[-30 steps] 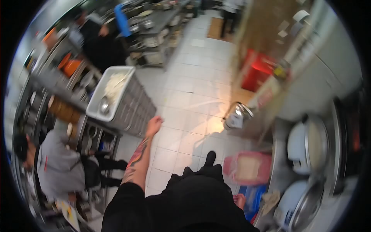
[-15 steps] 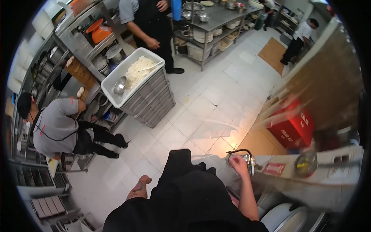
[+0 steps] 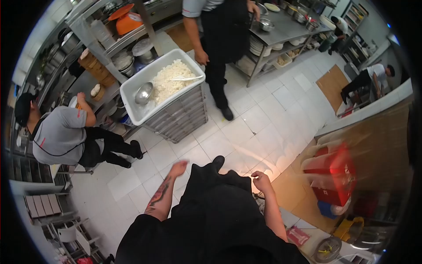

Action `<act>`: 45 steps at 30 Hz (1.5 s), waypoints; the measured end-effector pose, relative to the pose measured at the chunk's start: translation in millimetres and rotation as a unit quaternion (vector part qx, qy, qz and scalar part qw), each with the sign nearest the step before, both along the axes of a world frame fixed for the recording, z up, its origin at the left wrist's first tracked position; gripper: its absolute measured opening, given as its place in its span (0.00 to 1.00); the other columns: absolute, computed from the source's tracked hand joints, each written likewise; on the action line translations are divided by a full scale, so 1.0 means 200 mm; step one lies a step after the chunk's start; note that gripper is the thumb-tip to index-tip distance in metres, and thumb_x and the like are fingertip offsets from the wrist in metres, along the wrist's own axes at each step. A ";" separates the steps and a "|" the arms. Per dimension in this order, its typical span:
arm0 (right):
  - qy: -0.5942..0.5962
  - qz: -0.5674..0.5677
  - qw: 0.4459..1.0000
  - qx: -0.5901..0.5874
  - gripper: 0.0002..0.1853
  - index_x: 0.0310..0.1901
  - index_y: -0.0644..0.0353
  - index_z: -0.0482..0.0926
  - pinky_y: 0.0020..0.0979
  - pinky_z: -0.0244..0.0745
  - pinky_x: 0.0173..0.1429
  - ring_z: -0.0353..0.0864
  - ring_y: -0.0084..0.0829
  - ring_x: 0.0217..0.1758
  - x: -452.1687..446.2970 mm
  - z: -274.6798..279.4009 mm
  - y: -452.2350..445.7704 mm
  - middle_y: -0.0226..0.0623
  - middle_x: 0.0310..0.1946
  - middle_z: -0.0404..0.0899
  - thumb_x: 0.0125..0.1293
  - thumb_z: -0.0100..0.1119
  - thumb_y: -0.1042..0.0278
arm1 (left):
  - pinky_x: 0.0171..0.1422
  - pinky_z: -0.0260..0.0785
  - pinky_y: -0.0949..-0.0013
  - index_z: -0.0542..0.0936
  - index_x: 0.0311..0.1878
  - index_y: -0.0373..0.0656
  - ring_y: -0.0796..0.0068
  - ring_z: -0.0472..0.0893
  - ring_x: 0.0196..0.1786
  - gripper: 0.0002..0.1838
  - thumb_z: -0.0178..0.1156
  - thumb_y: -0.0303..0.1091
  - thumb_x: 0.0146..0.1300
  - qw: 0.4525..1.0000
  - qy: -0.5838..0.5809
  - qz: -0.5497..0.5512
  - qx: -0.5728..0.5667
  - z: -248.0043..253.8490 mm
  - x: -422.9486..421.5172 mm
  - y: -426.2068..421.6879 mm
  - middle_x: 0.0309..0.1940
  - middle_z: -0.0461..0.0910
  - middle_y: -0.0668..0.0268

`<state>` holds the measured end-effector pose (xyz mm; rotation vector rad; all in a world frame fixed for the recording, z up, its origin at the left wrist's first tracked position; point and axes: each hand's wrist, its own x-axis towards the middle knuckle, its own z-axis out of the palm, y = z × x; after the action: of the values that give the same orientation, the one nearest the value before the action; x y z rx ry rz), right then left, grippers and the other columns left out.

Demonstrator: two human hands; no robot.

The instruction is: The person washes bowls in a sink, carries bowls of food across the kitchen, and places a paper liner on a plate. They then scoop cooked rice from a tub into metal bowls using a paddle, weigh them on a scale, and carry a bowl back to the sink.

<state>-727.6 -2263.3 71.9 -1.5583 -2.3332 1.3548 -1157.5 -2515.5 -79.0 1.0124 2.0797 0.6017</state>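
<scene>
My left hand [image 3: 179, 168], on a tattooed forearm, hangs over the tiled floor, its fingers curled and blurred; whether it holds anything is unclear. At the right of my black clothing, my right hand [image 3: 261, 180] has bent fingers, the thumb and forefinger near each other, and nothing shows in it. Ahead and to the left, a white tub [image 3: 131, 97] rests on stacked grey crates [image 3: 187, 119]. White food [image 3: 173, 83], a metal bowl [image 3: 144, 93] and a white utensil [image 3: 185, 79] lie in the tub.
One co-worker [image 3: 61, 132] bends at the left shelves. Another person [image 3: 224, 39] stands right behind the tub, near a steel table [image 3: 281, 36]. Two more people are at the far right. A red box [image 3: 329, 174] stands at the right, beside cardboard [image 3: 290, 185].
The view has shifted; the tub and crates look closer. My right hand has moved away from the metal object by the wall. My left hand now reaches further forward. The person behind the tub has come nearer.
</scene>
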 end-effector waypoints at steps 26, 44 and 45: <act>0.190 0.246 0.924 0.221 0.07 0.41 0.62 0.83 0.42 0.77 0.45 0.82 0.51 0.40 -2.12 0.63 0.65 0.48 0.36 0.82 0.70 0.56 0.71 | 0.52 0.76 0.67 0.72 0.65 0.34 0.68 0.79 0.58 0.27 0.65 0.37 0.69 0.845 0.178 0.409 0.295 0.93 -1.32 0.66 0.58 0.78 0.55; 0.071 -0.021 0.859 -0.506 0.09 0.48 0.60 0.73 0.34 0.68 0.22 0.70 0.27 0.19 -2.88 0.60 1.18 0.34 0.26 0.75 0.76 0.48 0.65 | 0.46 0.86 0.52 0.59 0.64 0.37 0.44 0.85 0.43 0.28 0.46 0.16 0.58 0.564 -0.401 0.658 0.296 0.74 -1.69 0.73 0.52 0.74 0.43; 0.072 -0.018 0.858 -0.509 0.09 0.48 0.60 0.73 0.34 0.68 0.22 0.70 0.27 0.19 -2.90 0.55 1.19 0.34 0.26 0.75 0.76 0.48 0.65 | 0.46 0.86 0.52 0.59 0.64 0.37 0.44 0.85 0.43 0.28 0.46 0.16 0.58 0.564 -0.397 0.660 0.298 0.80 -1.66 0.73 0.52 0.74 0.43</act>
<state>-1308.2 -2024.6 182.5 -1.4891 -1.4678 2.8158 -1488.8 -2369.1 81.7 -0.8032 1.3590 2.0940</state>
